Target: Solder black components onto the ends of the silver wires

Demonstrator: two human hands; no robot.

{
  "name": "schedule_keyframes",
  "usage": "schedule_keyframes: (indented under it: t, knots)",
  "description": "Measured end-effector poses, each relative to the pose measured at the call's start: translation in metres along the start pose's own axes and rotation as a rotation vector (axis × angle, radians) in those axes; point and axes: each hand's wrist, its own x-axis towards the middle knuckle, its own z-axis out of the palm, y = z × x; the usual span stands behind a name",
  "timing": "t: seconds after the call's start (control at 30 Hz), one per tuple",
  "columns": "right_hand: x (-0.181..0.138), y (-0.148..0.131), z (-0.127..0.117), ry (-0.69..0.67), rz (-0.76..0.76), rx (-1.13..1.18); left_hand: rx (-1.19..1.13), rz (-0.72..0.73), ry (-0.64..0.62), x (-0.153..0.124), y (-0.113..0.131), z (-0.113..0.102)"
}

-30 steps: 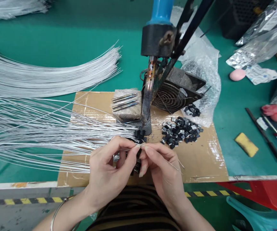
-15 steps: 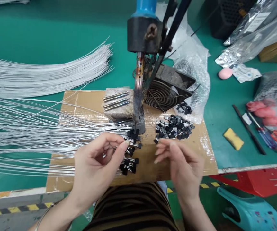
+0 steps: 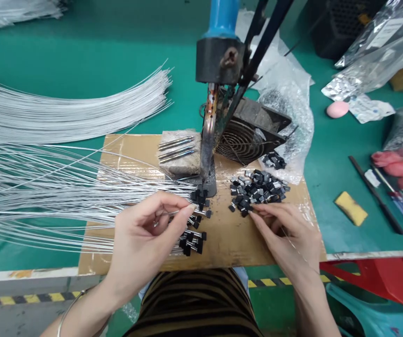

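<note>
My left hand [image 3: 148, 234] is closed in a pinch on a thin white wire [image 3: 193, 207], just above the cardboard. Close to its fingertips lie several wires with small black connectors [image 3: 194, 242] on their ends. My right hand [image 3: 289, 231] is at the near edge of a pile of loose black connectors [image 3: 261, 187]. Its thumb and forefinger close on one small black connector [image 3: 245, 208]. A thin silvery strand [image 3: 295, 247] runs across that hand toward the wrist. A soldering iron [image 3: 207, 140] with a blue handle hangs tip down between the hands, beyond the fingertips.
A cardboard sheet [image 3: 222, 250] covers the front of the green table [image 3: 117, 47]. Behind the iron stands a black fan [image 3: 243, 140]; spare tips lie on a pale block [image 3: 178, 164]. White wire bundles [image 3: 82, 117] spread left. A yellow sponge [image 3: 350, 208] lies right.
My right hand has moved to the connector pile, and its fingers have closed on a connector. The left hand keeps its pinch. The whole view has shifted slightly.
</note>
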Motion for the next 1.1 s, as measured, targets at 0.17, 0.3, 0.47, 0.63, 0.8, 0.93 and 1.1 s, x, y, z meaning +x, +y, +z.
schedule_keyframes:
  t: [0.17,0.3,0.47,0.63,0.8,0.93,1.1]
  knots:
    - [-0.002,0.002,0.000,0.010,-0.051,-0.014,-0.003,-0.001,-0.030,0.000,-0.001,-0.002]
    - [-0.003,0.004,-0.001,-0.001,-0.112,-0.041,0.012,0.008,-0.040,0.000,-0.001,-0.003]
    - [-0.005,0.003,0.002,0.040,-0.116,-0.079,-0.018,-0.015,-0.052,0.001,-0.001,-0.002]
    - [-0.009,-0.001,0.008,0.066,-0.070,-0.007,-0.003,-0.010,-0.031,0.002,-0.003,0.000]
    - [-0.009,-0.006,0.009,0.086,-0.017,0.048,0.008,-0.011,-0.047,0.002,-0.002,-0.001]
    - [-0.009,-0.015,0.009,0.154,0.107,0.139,0.019,-0.004,-0.046,0.001,-0.002,-0.003]
    - [-0.007,-0.031,0.013,0.215,0.345,0.420,0.054,-0.024,-0.036,0.001,-0.001,-0.002]
